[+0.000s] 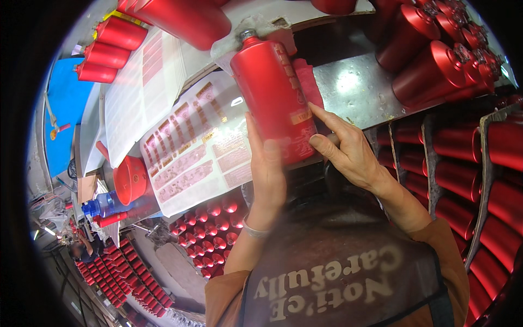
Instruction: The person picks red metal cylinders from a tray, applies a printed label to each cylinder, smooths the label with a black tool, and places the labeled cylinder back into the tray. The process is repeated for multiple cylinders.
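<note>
A matte red bottle (264,90) with a metal threaded neck leans away from me over the bench, base toward me. My left hand (267,169) is closed on its lower left side, partly smeared by motion. Against the lower right side is my right hand (348,150), its forefinger at the edge of a small gold label (301,117) and its thumb near the base; its other fingers are partly hidden. Gold and pinkish markings run along the bottle's right side. Left of it lies a white decal sheet (190,141) with gold and red prints.
More sheets (144,82) lie at the far left, near several red bottles (117,52). A red cup (131,180) and a blue-capped clear bottle (106,205) stand at the left edge. Dark red bottles (436,71) crowd the right, above racks of more bottles (457,169).
</note>
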The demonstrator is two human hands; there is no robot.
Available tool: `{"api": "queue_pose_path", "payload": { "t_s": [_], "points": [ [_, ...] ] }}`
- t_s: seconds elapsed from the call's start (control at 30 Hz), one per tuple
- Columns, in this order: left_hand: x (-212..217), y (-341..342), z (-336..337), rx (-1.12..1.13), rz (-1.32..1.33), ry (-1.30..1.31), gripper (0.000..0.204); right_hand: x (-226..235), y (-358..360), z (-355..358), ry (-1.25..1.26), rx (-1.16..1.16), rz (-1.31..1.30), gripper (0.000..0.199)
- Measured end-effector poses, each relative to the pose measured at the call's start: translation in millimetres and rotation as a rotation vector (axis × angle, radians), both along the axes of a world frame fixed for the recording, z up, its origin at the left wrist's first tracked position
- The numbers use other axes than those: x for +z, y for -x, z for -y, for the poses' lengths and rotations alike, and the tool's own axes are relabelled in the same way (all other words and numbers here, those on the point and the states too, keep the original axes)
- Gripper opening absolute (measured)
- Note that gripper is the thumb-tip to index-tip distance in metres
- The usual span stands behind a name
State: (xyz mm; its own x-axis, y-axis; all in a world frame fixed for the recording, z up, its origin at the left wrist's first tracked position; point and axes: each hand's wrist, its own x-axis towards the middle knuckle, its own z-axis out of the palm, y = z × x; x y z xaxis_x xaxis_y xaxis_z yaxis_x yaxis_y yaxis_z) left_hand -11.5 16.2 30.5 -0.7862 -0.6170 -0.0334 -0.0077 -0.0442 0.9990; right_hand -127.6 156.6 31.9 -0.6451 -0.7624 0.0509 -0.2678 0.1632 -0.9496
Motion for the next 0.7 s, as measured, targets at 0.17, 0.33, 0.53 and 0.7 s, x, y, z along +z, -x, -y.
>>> {"api": "queue_pose_path", "payload": {
  "t_s": [0.17, 0.33, 0.53, 0.7],
  "points": [
    [-1.9, -1.0, 0.0, -0.003, 0.001, 0.02, 0.086, -0.3, -0.2, 0.6, -0.028, -0.001, -0.021, 0.063],
    [-1.5, -1.8, 0.7, -0.003, 0.001, 0.036, 0.086, -3.0, 3.3, -1.2, 0.003, 0.036, 0.092, 0.06],
    [3.9, 1.7, -0.4, 0.012, 0.05, 0.234, 0.091, -18.1, 22.6, -10.7, 0.209, -0.12, 0.676, 0.051],
    [7.8, 6.9, 0.7, 0.042, 0.092, 0.264, 0.094, -29.3, 33.8, -16.8, 0.333, -0.36, 0.956, 0.043]
  ]
}}
